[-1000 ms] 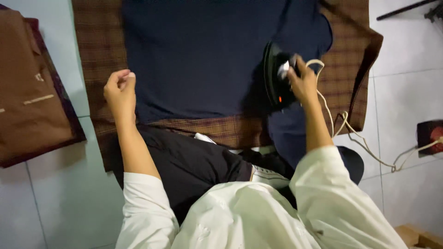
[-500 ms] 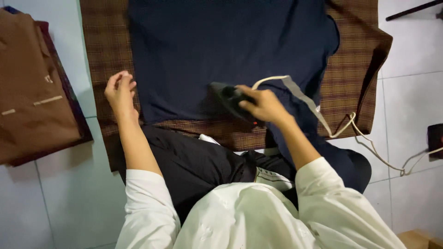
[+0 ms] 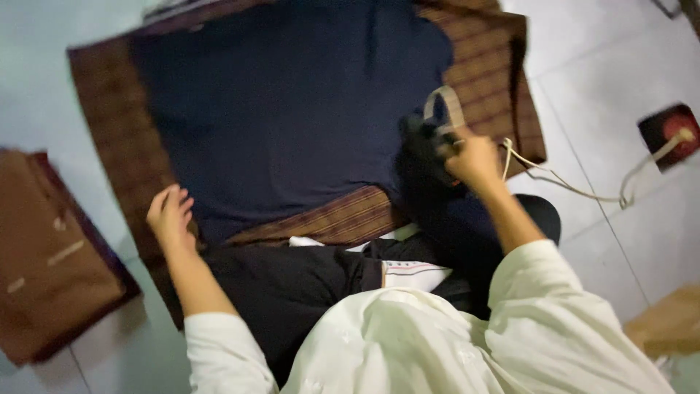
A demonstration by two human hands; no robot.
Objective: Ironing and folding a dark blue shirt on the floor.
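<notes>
I am ironing on the floor (image 3: 605,95), mid-stroke. My right hand (image 3: 475,159) is closed round the handle of the iron (image 3: 426,149), a dark shape that sits on the right edge of the navy cloth (image 3: 292,117), close to where the cloth meets the brown checked mat (image 3: 488,66) beneath it. The picture is blurred there, so I cannot make out the soleplate or which way the nose points. The pale cord (image 3: 576,191) runs from the iron's back, loops beside my wrist and trails across the white tiles to a dark red socket (image 3: 671,131) at the right.

My left hand (image 3: 169,215) rests at the near left corner of the cloth, fingers curled loosely, holding nothing that I can see; it seems to be pinning the edge against the mat. A folded brown garment (image 3: 51,255) lies well apart on my left. Dark clothing (image 3: 292,284) is heaped between the mat and my lap.

As I judge it, this is the pressing step, with most of the navy cloth lying flat and smooth. The next move calls for a steady grip on the handle, the iron kept flat to the cloth, the cord kept clear of its path, and my left hand holding the edge taut while staying well away from the hot plate.
</notes>
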